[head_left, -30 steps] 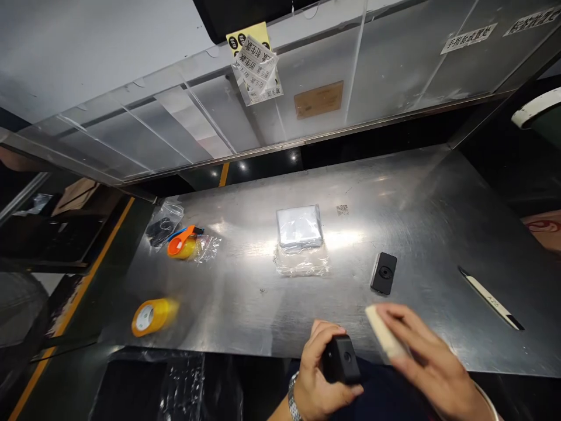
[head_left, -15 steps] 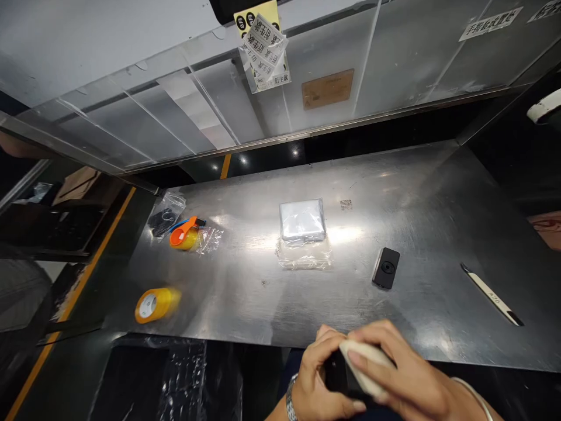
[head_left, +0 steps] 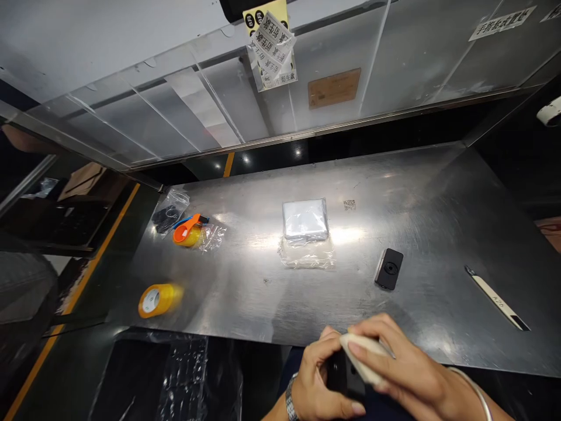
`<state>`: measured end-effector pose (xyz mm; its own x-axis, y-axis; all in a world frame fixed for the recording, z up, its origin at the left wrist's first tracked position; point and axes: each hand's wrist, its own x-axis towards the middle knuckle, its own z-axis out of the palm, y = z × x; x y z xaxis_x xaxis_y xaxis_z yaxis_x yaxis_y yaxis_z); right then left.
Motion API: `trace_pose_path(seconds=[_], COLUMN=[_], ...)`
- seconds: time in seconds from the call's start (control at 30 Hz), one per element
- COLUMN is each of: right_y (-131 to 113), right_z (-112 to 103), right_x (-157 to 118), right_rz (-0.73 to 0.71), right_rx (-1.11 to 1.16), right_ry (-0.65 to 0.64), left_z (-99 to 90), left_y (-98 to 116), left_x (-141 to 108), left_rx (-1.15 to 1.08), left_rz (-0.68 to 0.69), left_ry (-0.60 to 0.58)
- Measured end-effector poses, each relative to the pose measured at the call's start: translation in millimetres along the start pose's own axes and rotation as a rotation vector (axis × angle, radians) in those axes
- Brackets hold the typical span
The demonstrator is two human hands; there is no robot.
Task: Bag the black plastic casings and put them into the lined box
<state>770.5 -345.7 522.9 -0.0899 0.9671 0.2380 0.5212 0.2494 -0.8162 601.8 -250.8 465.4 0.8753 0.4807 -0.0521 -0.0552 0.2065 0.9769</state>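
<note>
My left hand is at the bottom of the view, closed around a black rectangular device. My right hand holds a cream-coloured pad or cloth and presses it against the top of that device, hiding most of its face. A matching black device with a round centre lies on the steel table, well beyond both hands.
On the steel table lie a white packet on transparent film, an orange-handled tape cutter, a yellow tape roll, a small bag with black contents and a slim white-and-black strip. An acrylic panel stands behind the table.
My right hand has brought the cream pad from beside the black device onto it and keeps it pressed there. My left hand still holds the device, and the view has shifted slightly.
</note>
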Motion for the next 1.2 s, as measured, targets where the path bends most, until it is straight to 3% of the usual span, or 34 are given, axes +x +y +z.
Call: trace_pose_path(seconds=[0.17,0.3,0.5,0.57,0.63,0.7,0.77,0.83,0.9,0.97,1.1,1.2], right_y=[4.5,43.6,151.8,175.4,181.7,167.5,134.4,90.4,47.5,16.4,-4.1,-3.9], right_z=[-2.5,8.3,86.7,110.4,121.0,116.5,99.5,76.8,56.8,45.7,48.6,54.6], right_x=[2.6,-0.4,-31.3,-41.8,-45.7,-40.4,-26.8,-8.3,10.5,25.6,39.5,41.3], right_rz=[-0.058,0.056,0.454,0.518,0.560,0.581,0.577,0.562,0.371,0.295,0.312,0.459], right_rx=[0.012,-0.095,-0.454,-0.507,-0.535,-0.556,-0.496,-0.122,0.109,0.083,0.130,0.319], right_ry=[-0.039,0.019,0.201,0.247,0.281,0.318,0.341,0.304,0.198,0.193,0.302,0.312], left_z=[-1.8,-1.4,-4.2,-5.4,-5.2,-3.7,-1.7,-0.1,0.7,1.1,1.3,0.0], left_y=[1.4,6.2,8.7,9.9,13.4,18.4,23.0,25.3,24.7,21.6,11.5,3.8], left_x=[-0.3,3.5,8.4,7.6,6.9,7.4,9.0,11.0,12.2,12.0,9.8,9.1], left_rx=[0.014,0.046,0.278,0.401,0.535,0.668,0.793,0.919,1.022,1.061,0.980,0.820], left_rz=[0.014,0.028,0.194,0.218,0.223,0.247,0.279,0.313,0.353,0.414,0.556,0.606], left_ry=[0.015,0.032,0.093,0.161,0.251,0.335,0.395,0.432,0.455,0.478,0.544,0.479])
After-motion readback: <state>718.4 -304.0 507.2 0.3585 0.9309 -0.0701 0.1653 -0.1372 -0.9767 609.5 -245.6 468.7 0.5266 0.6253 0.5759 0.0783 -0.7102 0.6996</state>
